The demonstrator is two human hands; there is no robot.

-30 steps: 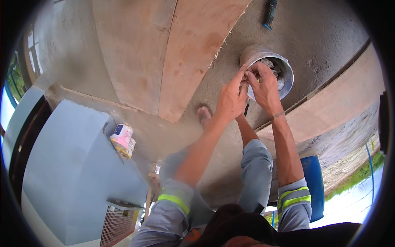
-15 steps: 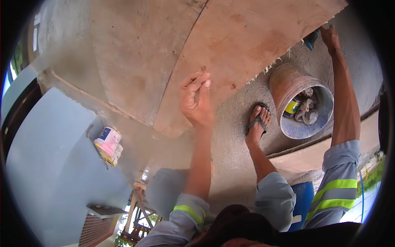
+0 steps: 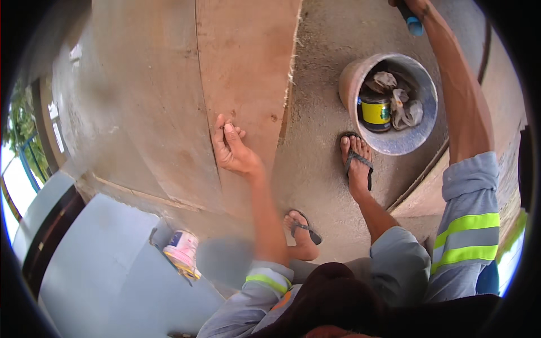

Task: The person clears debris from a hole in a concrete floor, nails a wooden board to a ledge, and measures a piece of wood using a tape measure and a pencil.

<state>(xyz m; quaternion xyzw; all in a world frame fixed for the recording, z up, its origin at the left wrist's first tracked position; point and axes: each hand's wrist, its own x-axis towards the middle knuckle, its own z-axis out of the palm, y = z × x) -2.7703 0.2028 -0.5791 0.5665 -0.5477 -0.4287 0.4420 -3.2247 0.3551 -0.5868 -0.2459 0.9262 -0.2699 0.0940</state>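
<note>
The tool handle [image 3: 408,16] was at the upper edge of the view, right of centre, in the right hand [image 3: 418,4]; its shaft was black and slim, and its near end was a rounded blue cap, paler and smoother than the rest, while its other end lay out of sight. The right hand was partly cut off by that edge, its visible fingers closed around the black shaft. The left hand [image 3: 234,149] was over the plywood sheet [image 3: 242,67], palm partly turned up, fingers curled and thumb laid toward them; whether anything small was pinched there I could not tell, nor whether the knuckles touched the wood. The sheet was reddish brown, with a few dark spots and a frayed, splintered edge along the rough floor [image 3: 315,79]. Below the tool handle stood a grey-smeared bucket [image 3: 347,84], its mouth facing the view, with a yellow-labelled tin [image 3: 376,114] and crumpled plastic bags [image 3: 414,114] inside. Near its rim was a foot [image 3: 358,174] in a black flip-flop [image 3: 362,161]
</note>
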